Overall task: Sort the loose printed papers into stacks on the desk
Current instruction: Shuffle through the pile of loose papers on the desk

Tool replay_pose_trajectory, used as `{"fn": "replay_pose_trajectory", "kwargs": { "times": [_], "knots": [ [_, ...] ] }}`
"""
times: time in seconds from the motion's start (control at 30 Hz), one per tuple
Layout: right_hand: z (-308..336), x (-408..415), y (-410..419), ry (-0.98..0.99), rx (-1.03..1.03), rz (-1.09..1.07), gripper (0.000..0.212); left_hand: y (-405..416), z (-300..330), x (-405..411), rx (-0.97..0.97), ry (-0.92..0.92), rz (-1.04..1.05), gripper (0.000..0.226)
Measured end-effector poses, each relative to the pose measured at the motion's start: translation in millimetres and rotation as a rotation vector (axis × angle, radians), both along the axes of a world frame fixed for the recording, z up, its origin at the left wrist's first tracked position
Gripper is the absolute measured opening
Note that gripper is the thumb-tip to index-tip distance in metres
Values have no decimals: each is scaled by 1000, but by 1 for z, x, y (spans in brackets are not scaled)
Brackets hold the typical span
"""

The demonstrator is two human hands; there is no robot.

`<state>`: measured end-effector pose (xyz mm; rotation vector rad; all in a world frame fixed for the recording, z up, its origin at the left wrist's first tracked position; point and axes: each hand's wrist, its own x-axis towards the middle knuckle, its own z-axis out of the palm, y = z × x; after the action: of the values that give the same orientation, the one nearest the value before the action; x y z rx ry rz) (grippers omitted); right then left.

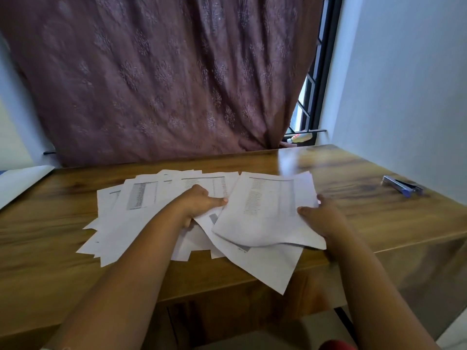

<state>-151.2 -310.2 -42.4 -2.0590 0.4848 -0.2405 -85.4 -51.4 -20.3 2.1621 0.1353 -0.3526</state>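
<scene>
A printed sheet is being pinched by the left hand and the right hand above loose papers near the desk's front edge.

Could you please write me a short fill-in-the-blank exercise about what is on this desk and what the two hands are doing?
1. Both hands hold printed sheets; the right hand grips their ____ edge.
2. The left hand is above the loose ____ spread on the desk.
3. The stapler lies far to the person's ____.
4. Behind the desk hangs a patterned ____.

Missing words: right; papers; right; curtain
</scene>
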Motion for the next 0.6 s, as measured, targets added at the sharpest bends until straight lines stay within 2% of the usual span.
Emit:
{"fn": "replay_pose_trajectory", "kwargs": {
  "times": [0.1,0.23,0.33,0.43,0.5,0.57,0.6],
  "knots": [
    [3,-14,16,-11,-164,86,53,-6,-6,-2,113,-68,-9,32],
    [6,-26,29,77,-301,190,57,-9,-11,1,-22,-161,66,18],
    [8,-28,33,67,-312,150,43,-16,-12,-2,-110,-237,165,10],
    [10,-33,33,-37,-280,92,24,-20,-12,0,-156,-246,210,13],
    [10,-39,31,-47,-303,91,27,-21,-13,4,-99,-268,206,15],
    [9,-49,29,18,-333,166,37,-20,-14,12,38,-328,155,17],
    [7,-52,29,38,-340,212,33,-19,-13,15,126,-330,91,19]
  ]
}}
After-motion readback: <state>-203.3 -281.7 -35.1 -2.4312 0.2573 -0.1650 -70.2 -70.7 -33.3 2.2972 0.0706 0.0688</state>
